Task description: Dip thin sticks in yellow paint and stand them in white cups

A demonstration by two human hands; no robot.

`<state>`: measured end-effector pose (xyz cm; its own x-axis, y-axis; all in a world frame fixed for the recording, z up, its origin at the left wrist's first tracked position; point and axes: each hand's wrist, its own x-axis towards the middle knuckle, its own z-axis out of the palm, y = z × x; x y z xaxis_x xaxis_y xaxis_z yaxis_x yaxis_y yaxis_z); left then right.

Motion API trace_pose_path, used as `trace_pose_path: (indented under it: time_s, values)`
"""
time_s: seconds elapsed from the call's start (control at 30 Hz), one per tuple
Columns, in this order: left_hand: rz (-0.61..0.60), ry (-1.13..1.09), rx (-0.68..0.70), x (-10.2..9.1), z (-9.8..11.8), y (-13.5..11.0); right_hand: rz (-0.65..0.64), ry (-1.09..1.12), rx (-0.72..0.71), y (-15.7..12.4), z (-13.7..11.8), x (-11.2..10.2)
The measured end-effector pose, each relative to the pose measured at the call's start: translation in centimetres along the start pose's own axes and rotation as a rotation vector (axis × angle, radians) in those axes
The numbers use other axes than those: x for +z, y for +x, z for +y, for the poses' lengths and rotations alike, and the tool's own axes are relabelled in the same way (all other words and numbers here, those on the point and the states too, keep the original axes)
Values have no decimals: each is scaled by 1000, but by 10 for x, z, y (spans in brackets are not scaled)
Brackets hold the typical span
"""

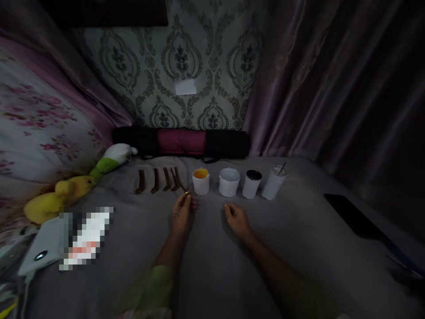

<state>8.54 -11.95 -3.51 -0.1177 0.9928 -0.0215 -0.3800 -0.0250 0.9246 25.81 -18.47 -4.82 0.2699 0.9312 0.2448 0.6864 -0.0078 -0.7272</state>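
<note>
My left hand [182,212] is closed in a pinch on a thin dark stick with a gold-coloured band [186,193], which looks like a paintbrush. It slants up and left toward a row of several brown L-shaped pieces [167,179] standing on the grey cloth. Just right of that hand is a white cup of yellow paint [201,186]. My right hand [237,220] rests on the cloth with fingers curled, and nothing shows in them. Beyond it are a wide white cup [229,187] with greyish contents and a cup with a dark top [251,188].
A tilted white container [273,186] with a thin stick in it stands farther right. A dark flat object [352,215] lies at the right. Plush toys [63,195] and a white device [44,246] are at left. A black-and-maroon roll [181,141] lies along the wall.
</note>
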Motion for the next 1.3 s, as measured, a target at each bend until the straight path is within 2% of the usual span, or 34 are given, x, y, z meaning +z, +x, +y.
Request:
trace_pose_path:
  time_s: [0.13,0.67,1.03,1.3]
  values:
    - [32,94,54,2,1,-8,1,30,2,-1,-1,-1]
    - [-57,372,193,10,1,-23,-10,126,-11,1,3,-2]
    - [-311,624,564,12,6,-33,-5,274,-17,1,6,-2]
    - [-394,770,676,12,2,-37,-12,374,-1,0,2,-4]
